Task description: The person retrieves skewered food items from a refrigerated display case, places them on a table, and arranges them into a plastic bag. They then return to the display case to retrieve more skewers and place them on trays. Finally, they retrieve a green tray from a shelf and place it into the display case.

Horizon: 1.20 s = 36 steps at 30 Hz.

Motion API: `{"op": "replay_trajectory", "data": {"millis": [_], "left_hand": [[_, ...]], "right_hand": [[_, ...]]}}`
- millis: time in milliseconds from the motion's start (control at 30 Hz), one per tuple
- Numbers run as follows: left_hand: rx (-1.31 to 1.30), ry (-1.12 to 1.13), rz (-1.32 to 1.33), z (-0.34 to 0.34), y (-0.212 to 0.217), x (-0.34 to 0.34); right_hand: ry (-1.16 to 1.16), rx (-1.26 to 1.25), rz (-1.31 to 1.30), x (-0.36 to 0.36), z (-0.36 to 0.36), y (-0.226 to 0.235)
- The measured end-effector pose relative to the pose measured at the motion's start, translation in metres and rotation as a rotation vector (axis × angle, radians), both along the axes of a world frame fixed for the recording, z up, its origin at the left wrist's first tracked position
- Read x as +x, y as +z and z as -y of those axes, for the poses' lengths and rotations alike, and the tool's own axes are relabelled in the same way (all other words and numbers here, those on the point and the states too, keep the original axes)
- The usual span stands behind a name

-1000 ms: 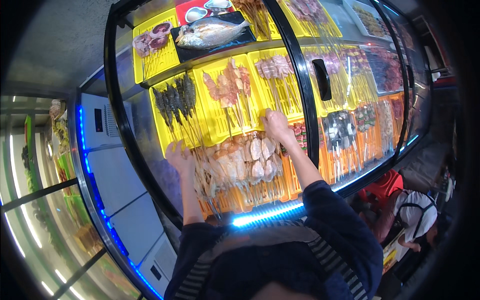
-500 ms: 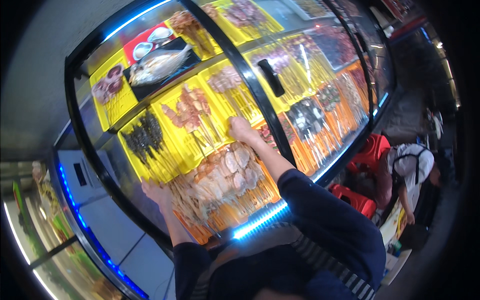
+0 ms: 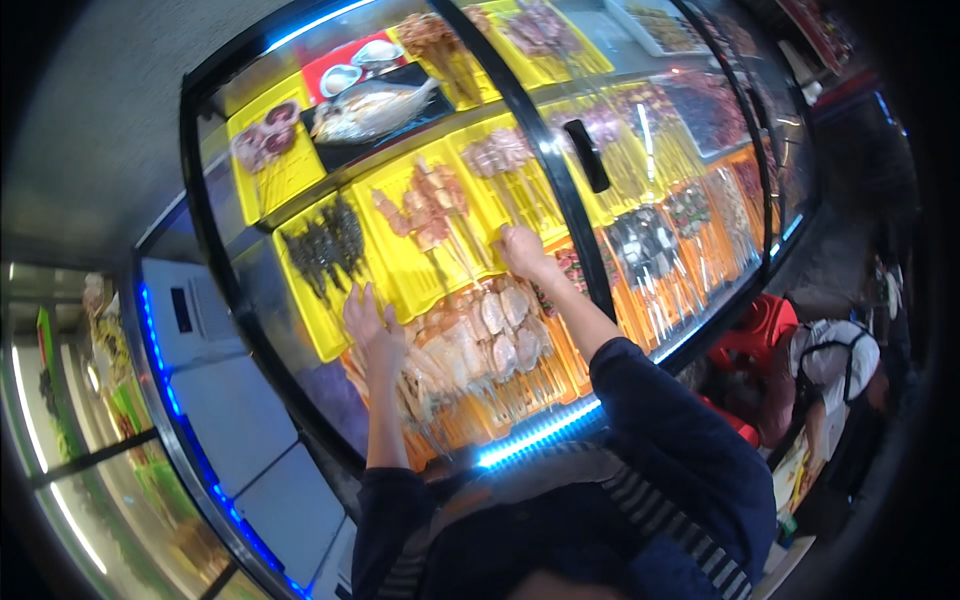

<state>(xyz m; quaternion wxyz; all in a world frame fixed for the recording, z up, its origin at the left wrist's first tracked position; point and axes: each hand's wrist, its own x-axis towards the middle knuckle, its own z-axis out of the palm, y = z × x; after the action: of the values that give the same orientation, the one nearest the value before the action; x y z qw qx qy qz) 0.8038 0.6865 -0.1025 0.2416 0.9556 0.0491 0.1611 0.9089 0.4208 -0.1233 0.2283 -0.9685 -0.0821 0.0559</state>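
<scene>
My left hand (image 3: 372,328) is open, fingers apart, over the front of a yellow basket (image 3: 325,335) with dark skewers (image 3: 327,247). My right hand (image 3: 524,250) is closed at the front right rim of the middle yellow basket (image 3: 400,285), which bears reddish meat skewers (image 3: 428,205). Its fingertips are hidden from view. Below and between my forearms, pale meat skewers (image 3: 490,325) fill an orange basket (image 3: 535,395) at the front of the glass display case.
Black frame bars (image 3: 560,190) and a black handle (image 3: 586,156) cross the case. Behind the baskets lies a whole fish (image 3: 375,112) on a dark tray. A blue light strip (image 3: 540,435) edges the front. At right, a person (image 3: 835,365) bends near red stools (image 3: 755,330).
My left hand has moved up and inward from the left basket's front corner, its fingers now spread near the dark skewers. My right hand stays at the rim. The whole view has shifted.
</scene>
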Motion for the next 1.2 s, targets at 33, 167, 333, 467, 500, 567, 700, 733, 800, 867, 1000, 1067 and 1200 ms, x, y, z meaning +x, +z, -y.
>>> {"op": "replay_trajectory", "data": {"millis": [33, 167, 333, 467, 500, 567, 700, 733, 800, 867, 1000, 1067, 1200], "left_hand": [[0.001, -0.018, -0.034, 0.009, -0.001, 0.007], [-0.071, -0.084, -0.300, 0.032, -0.006, 0.041], [0.085, -0.091, -0.238, 0.033, -0.036, 0.058], [0.062, -0.123, -0.300, 0.034, -0.029, 0.070], [0.074, -0.131, -0.289, 0.034, -0.028, 0.070], [0.104, -0.126, -0.276, 0.030, -0.028, 0.067], [0.194, -0.177, -0.239, 0.030, -0.031, 0.063], [0.205, -0.190, -0.230, 0.029, -0.032, 0.063], [0.226, -0.206, -0.263, 0.027, -0.031, 0.058], [0.244, -0.223, -0.295, 0.029, -0.027, 0.058], [0.298, -0.282, -0.337, 0.029, -0.015, 0.062], [0.298, -0.305, -0.354, 0.028, -0.018, 0.059], [0.318, -0.311, -0.379, 0.035, -0.015, 0.059]], "right_hand": [[-0.012, 0.000, -0.013, -0.003, 0.002, 0.001], [-0.180, 0.143, -0.092, -0.026, 0.014, 0.002], [-0.311, 0.320, -0.202, -0.066, 0.032, 0.003], [-0.458, 0.329, -0.067, -0.074, 0.048, -0.013], [-0.471, 0.311, 0.020, -0.073, 0.050, -0.010], [-0.555, 0.322, 0.028, -0.071, 0.051, -0.006], [-0.759, 0.534, 0.072, -0.058, 0.067, -0.015], [-0.854, 0.677, 0.138, -0.052, 0.071, -0.022], [-0.999, 0.957, 0.217, -0.044, 0.075, -0.037], [-1.094, 1.216, 0.276, -0.032, 0.089, -0.046], [-1.195, 1.354, 0.377, -0.015, 0.112, -0.047], [-1.189, 1.408, 0.475, -0.008, 0.124, -0.060], [-1.039, 1.156, 0.417, 0.004, 0.143, -0.072]]}}
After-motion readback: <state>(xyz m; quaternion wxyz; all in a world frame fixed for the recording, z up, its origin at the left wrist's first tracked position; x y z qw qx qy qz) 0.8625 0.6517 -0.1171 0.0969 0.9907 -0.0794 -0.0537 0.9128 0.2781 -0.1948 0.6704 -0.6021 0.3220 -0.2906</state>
